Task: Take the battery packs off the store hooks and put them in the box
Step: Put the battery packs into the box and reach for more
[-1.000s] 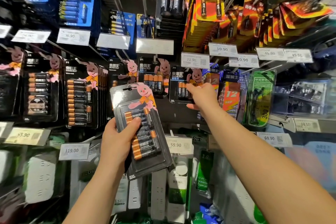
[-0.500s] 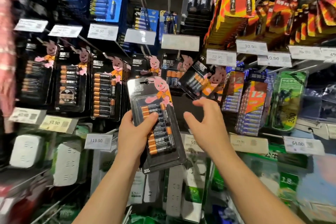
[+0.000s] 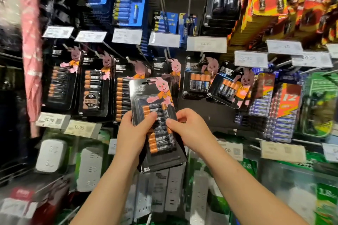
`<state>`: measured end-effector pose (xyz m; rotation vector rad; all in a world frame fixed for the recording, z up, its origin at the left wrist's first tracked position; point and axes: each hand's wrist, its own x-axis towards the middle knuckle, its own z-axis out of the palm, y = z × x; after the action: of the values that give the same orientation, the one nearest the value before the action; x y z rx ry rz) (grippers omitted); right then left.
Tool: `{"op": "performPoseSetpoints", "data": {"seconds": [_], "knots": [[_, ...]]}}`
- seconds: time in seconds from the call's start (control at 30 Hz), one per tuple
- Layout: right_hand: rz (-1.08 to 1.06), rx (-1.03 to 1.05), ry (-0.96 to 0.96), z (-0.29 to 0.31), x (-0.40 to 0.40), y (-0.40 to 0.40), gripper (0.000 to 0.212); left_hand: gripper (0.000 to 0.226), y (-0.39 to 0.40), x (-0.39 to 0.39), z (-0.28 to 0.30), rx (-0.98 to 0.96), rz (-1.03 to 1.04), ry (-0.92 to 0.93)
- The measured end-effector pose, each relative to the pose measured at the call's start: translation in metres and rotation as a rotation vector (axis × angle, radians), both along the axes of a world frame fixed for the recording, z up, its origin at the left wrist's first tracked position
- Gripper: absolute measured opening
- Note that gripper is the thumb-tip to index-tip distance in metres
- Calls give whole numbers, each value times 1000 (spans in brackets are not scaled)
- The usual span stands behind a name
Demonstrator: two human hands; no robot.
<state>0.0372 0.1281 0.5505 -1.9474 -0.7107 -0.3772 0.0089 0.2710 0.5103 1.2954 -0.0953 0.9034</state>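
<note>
A black battery pack (image 3: 157, 115) with a pink rabbit and rows of copper-topped cells is held upright in front of the shelf. My left hand (image 3: 133, 133) grips its left edge, thumb across the front. My right hand (image 3: 190, 129) grips its right edge, thumb on the cells. More black battery packs hang on hooks behind: one large pack (image 3: 93, 87) at the left, a small pack (image 3: 198, 78) to the right, and a tilted small pack (image 3: 231, 86) swinging askew. No box is in view.
White price tags (image 3: 205, 44) line the hook rails. Blue packs (image 3: 130, 5) and orange packs (image 3: 267, 5) hang higher up. White power strips (image 3: 51, 155) and green boxes (image 3: 327, 201) fill the lower shelves. A pink cloth (image 3: 30, 51) hangs at the left.
My right hand left the small pack on its hook, came down and took hold of the large pack's right edge. That small pack now hangs tilted. The view shifted left.
</note>
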Motion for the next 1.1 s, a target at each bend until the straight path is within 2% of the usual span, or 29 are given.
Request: {"op": "performPoseSetpoints", "data": {"seconds": [0.13, 0.27, 0.33, 0.4, 0.43, 0.47, 0.53, 0.57, 0.6, 0.63, 0.67, 0.73, 0.87, 0.93, 0.97, 1.0, 1.1], "knots": [[-34, 112, 10, 2, 5, 23, 12, 42, 19, 1, 3, -1, 9, -4], [-24, 177, 6, 6, 16, 39, 30, 97, 33, 3, 5, -17, 43, -12], [-25, 195, 1, 5, 24, 48, 32, 94, 41, 7, 5, -24, 72, 1], [-26, 199, -2, 4, 30, 54, 44, 69, 47, 7, 7, -28, 76, -24], [-26, 201, -4, 5, 32, 58, 48, 70, 50, 9, 7, -32, 64, -27], [-32, 193, -1, 6, 31, 59, 51, 83, 50, 9, 6, -25, 64, -21], [-34, 207, -22, 10, 29, 61, 40, 103, 55, 12, 5, 1, 73, -21], [-24, 248, -28, 12, 30, 61, 30, 99, 59, 14, 3, 10, 74, -9], [-13, 305, -26, 14, 30, 60, 21, 84, 61, 11, 4, 6, 77, -9], [-16, 362, -18, 15, 34, 58, 17, 66, 62, 9, 5, 18, 75, -10], [-24, 413, -20, 18, 34, 55, 19, 58, 65, 7, 4, 22, 79, -2], [-7, 490, -20, 25, 36, 50, 21, 59, 70, 7, 0, 36, 61, -8], [-8, 461, -90, 36, 42, 48, 13, 31, 77, 13, -6, 27, 33, -11], [-20, 500, -76, 40, 41, 52, 35, 28, 79, 14, -6, 20, 33, -4], [-29, 519, -68, 42, 42, 52, 38, 33, 80, 14, -6, 32, 37, -3], [-50, 526, -63, 43, 43, 51, 37, 36, 81, 14, -5, 34, 27, 0], [-81, 521, -53, 47, 48, 48, 23, 22, 86, 13, -5, 31, 30, -4]]}}
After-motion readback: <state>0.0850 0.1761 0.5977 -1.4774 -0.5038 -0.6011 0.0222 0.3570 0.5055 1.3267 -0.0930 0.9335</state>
